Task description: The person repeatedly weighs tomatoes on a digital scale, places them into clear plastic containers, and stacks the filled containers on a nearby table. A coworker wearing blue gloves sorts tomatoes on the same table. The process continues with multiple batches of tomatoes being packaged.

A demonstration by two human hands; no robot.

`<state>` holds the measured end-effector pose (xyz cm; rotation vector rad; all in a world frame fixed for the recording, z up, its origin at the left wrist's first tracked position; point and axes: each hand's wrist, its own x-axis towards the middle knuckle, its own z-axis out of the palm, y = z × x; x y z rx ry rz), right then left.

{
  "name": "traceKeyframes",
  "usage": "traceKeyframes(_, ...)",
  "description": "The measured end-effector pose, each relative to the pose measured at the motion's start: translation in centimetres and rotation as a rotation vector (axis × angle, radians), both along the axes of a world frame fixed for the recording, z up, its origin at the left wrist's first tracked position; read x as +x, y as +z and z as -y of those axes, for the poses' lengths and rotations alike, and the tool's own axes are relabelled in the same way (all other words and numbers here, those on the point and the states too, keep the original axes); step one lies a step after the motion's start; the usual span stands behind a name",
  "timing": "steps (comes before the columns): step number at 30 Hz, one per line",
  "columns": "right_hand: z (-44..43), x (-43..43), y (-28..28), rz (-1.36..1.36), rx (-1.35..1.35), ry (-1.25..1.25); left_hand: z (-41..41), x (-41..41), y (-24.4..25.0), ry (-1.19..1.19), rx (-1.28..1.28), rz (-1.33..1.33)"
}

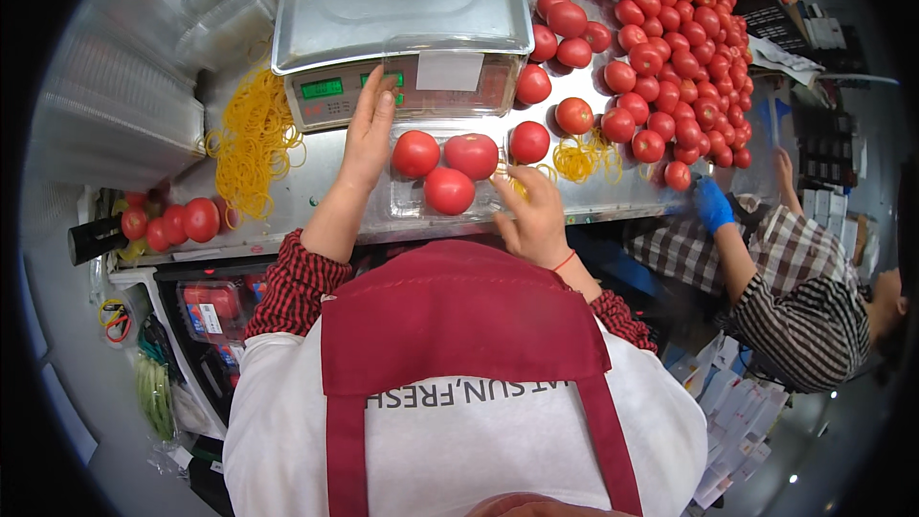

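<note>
A clear plastic clamshell container (402, 207) lies open before me with three red tomatoes (449, 191) in its base. Its lid (495, 90), bearing a white label (449, 70), leans up against the front of a digital scale (327, 106). My left hand (367, 131) is at the lid's left edge with fingers stretched upward; whether it grips the lid is unclear. My right hand (533, 212) is at the base's right rim, fingers apart and fingertips close to the tomatoes. A loose tomato (530, 142) sits just beyond that hand.
Yellow rubber bands (251, 136) lie left of the scale, with more bands (576, 160) to the right. Many tomatoes (668, 50) cover the steel table's right side. Stacked clear containers (118, 97) stand at left. A person's blue-gloved hand (712, 202) is near the table's right edge.
</note>
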<state>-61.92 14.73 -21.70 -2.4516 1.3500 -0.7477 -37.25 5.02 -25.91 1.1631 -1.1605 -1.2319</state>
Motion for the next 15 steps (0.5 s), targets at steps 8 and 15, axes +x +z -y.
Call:
traceKeyframes(8,-0.1,-1.1,-2.5,0.001,0.052,0.038,-1.0,1.7,0.0,-0.074,0.019,-0.132)
traceKeyframes(15,-2.0,-2.4,-4.1,1.362,1.311,-0.224,-7.7,3.0,1.0,-0.045,-0.179,0.537)
